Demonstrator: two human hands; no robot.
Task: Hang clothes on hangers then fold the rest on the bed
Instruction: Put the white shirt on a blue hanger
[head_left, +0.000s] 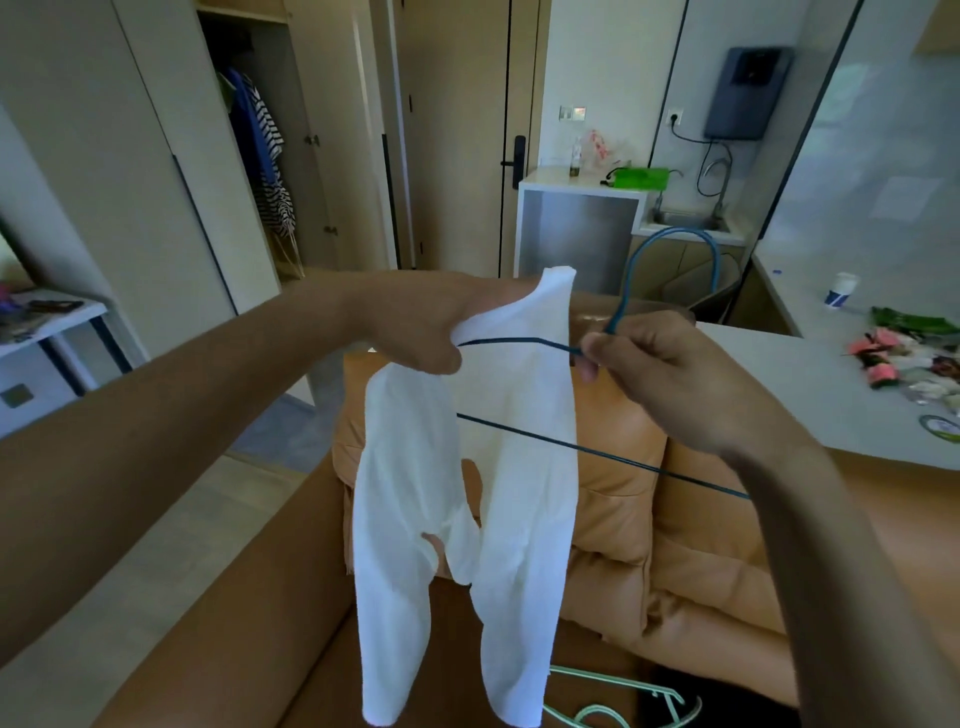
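A thin white garment (519, 467) hangs in front of me over a tan leather sofa. My left hand (426, 327) grips its upper edge together with the left end of a blue wire hanger (597, 454). My right hand (654, 358) pinches the hanger at the neck, just below its hook. The hanger's top arm runs between both hands, and its lower bar passes behind the white cloth. At the bottom edge, a pale green hanger (618, 699) lies on the sofa seat.
The tan sofa (691, 519) fills the lower middle. Behind it stands a grey counter (779, 374) with a cup and coloured clutter at the right. An open wardrobe (260, 156) at the back left holds hung blue and striped clothes. A small table (57, 317) sits at the left.
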